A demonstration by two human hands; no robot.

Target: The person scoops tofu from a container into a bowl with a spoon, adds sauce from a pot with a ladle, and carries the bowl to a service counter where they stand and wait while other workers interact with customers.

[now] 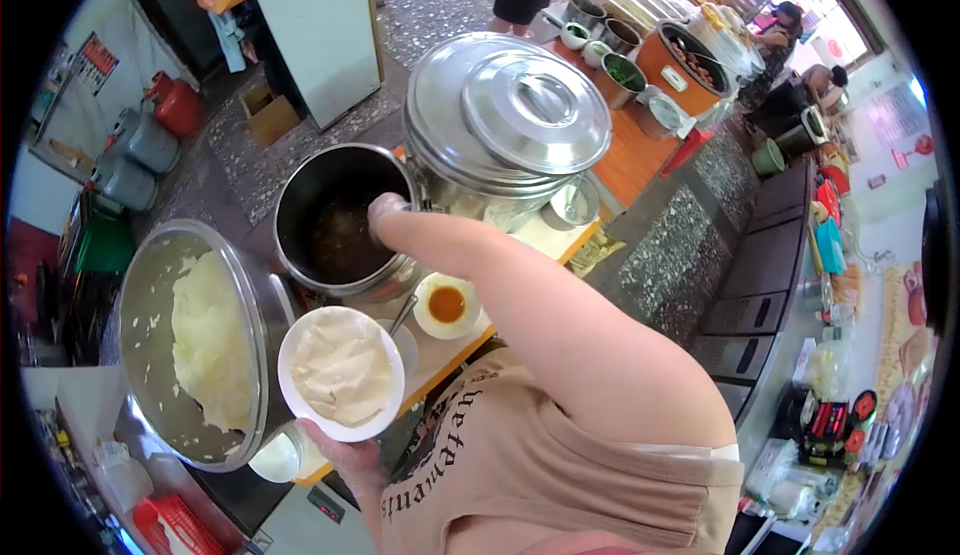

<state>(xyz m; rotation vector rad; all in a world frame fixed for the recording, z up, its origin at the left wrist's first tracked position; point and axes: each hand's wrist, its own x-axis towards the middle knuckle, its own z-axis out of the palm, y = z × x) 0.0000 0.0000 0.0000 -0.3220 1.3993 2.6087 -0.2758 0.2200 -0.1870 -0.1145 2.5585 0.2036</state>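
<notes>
Two lidded steel pots (510, 120) beside dark pot (340, 220), sauce dish (446, 306) near bowl (341, 370)

Speckled grey terrazzo floor (440, 5) runs to the far side. Far left, a pale wall (60, 85) with 1 red gas cylinder (178, 105) and 2 grey cylinders (135, 160) near it. A cardboard box (268, 115) sits on the floor beside a tall pale cabinet (320, 25). Right, a long dark granite counter (665, 255) with steel drawers (750, 305). An orange table (630, 155) stands far centre. Bright daylight comes in at far right.
</notes>
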